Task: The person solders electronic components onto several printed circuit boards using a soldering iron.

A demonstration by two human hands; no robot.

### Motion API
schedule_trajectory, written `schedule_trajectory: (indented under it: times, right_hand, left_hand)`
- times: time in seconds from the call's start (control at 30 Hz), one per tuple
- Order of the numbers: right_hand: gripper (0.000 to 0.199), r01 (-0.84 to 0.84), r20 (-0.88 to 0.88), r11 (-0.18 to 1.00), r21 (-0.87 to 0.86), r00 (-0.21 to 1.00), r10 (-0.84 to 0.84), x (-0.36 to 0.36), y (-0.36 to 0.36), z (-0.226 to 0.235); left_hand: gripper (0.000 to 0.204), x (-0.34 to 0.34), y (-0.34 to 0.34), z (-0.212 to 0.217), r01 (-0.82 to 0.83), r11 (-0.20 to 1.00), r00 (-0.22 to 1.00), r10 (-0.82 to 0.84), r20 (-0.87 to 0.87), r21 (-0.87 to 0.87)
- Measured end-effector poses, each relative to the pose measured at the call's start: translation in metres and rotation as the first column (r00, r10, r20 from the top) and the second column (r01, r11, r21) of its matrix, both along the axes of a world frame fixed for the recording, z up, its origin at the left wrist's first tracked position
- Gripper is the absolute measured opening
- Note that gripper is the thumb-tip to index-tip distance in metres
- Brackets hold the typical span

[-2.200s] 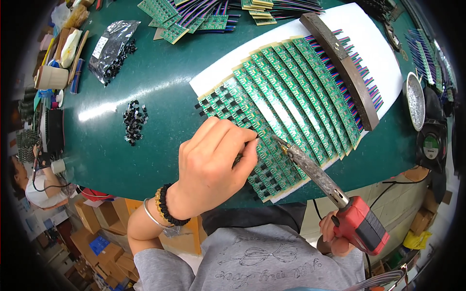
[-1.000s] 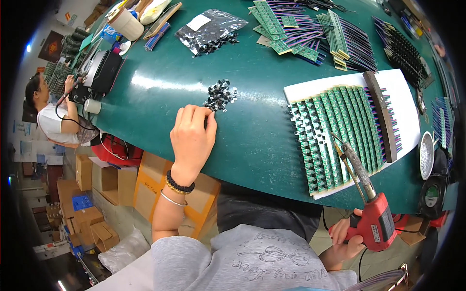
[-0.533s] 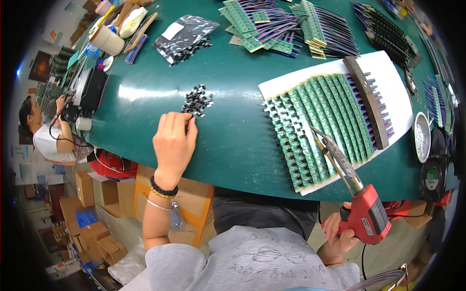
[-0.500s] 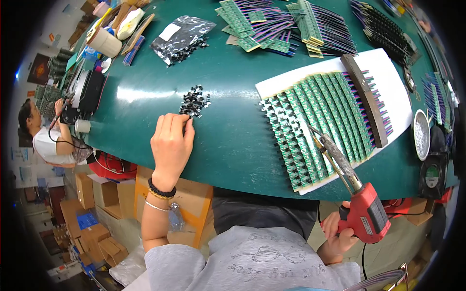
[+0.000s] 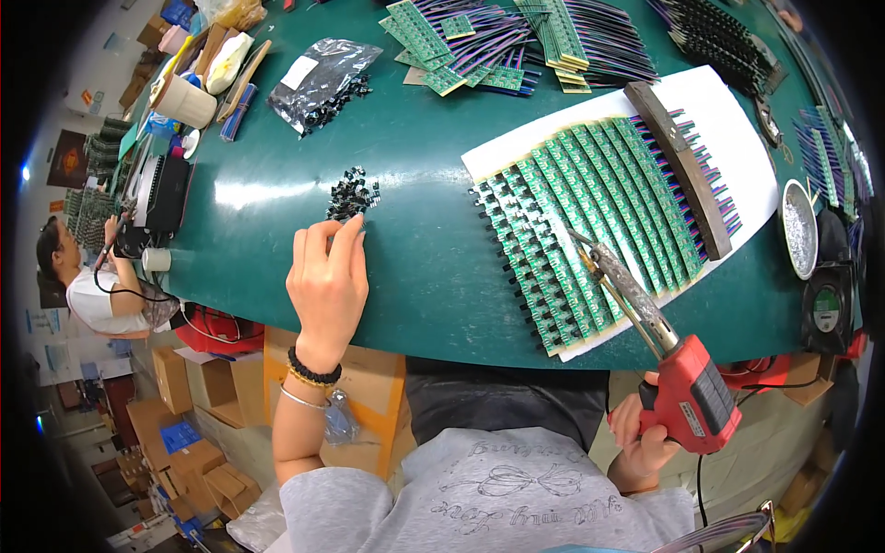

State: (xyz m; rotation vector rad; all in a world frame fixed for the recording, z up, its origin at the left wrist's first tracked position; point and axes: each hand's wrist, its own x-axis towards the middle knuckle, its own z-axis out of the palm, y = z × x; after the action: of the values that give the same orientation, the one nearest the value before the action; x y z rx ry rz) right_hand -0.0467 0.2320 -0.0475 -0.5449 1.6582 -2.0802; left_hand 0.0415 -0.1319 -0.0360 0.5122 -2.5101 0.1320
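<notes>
Small black components (image 5: 350, 194) — a loose pile on the green table (image 5: 415, 276) — are touched by the left hand (image 5: 327, 286), fingertips pressed together; a red soldering gun (image 5: 678, 369) is gripped by the right hand (image 5: 636, 442).

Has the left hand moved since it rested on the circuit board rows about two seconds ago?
Yes. The left hand left the rows of green circuit boards and now sits leftward, fingertips at the pile of small black components.

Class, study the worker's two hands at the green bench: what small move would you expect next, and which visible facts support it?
Probably the left hand pinches one piece from the small black parts: its fingertips sit at the pile's near edge. The right hand holds the red soldering gun, tip over the rows of green circuit boards.
</notes>
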Motion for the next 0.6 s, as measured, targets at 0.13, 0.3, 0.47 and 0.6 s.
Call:
schedule_trajectory:
  times: [0.13,0.3,0.47,0.6]
  right_hand:
    - [0.08,-0.008,0.017,1.0,0.0,1.0,0.008,-0.001,-0.002,0.003]
    - [0.079,0.014,0.026,0.999,-0.036,1.0,-0.013,0.002,0.0,-0.002]
    - [0.078,0.015,0.011,1.0,-0.012,1.0,-0.015,0.001,0.0,-0.001]
    - [0.081,0.009,0.026,1.0,-0.019,1.0,-0.008,-0.001,0.001,-0.002]
  left_hand:
    - [0.014,-0.003,-0.017,0.0,0.082,0.996,0.996,-0.082,0.029,0.019]
    - [0.011,-0.008,-0.023,-0.002,0.136,0.986,0.991,-0.137,0.006,0.095]
    - [0.012,-0.012,-0.024,0.002,0.147,0.986,0.988,-0.15,0.029,0.081]
    - [0.011,-0.014,-0.017,0.009,0.127,0.98,0.987,-0.11,-0.118,0.151]
